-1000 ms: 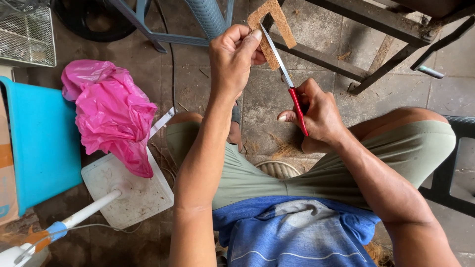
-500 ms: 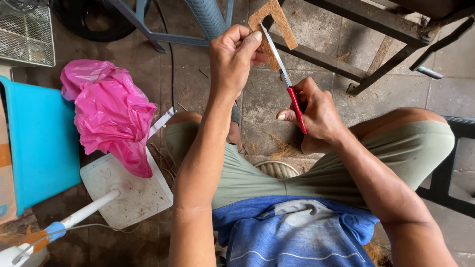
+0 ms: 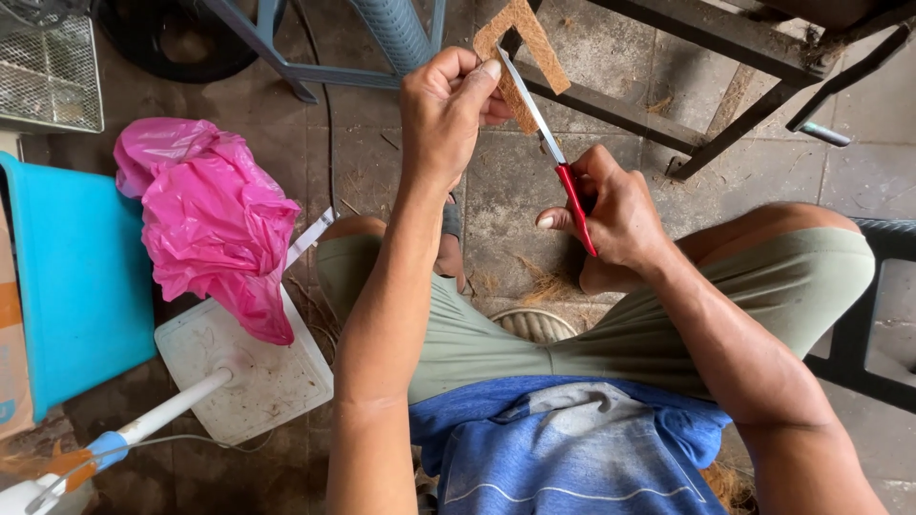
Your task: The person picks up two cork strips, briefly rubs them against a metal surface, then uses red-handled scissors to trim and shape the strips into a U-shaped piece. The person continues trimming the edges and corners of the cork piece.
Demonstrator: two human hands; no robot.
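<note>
Roughly by size: blue tub (image 3: 67, 286) and pink plastic bag (image 3: 215, 224) sit on the floor well left, white fan base (image 3: 253, 377) below the bag, metal frame (image 3: 687, 105) just behind the work. Left hand (image 3: 448, 114) pinches the brown L-shaped fibre piece (image 3: 520, 48), held up ahead over the knees. Right hand (image 3: 615, 210), fist closed on the red handle, holds the knife (image 3: 549, 153) below-right, long axis running diagonally up-left, blade on the piece's edge; nothing between.
</note>
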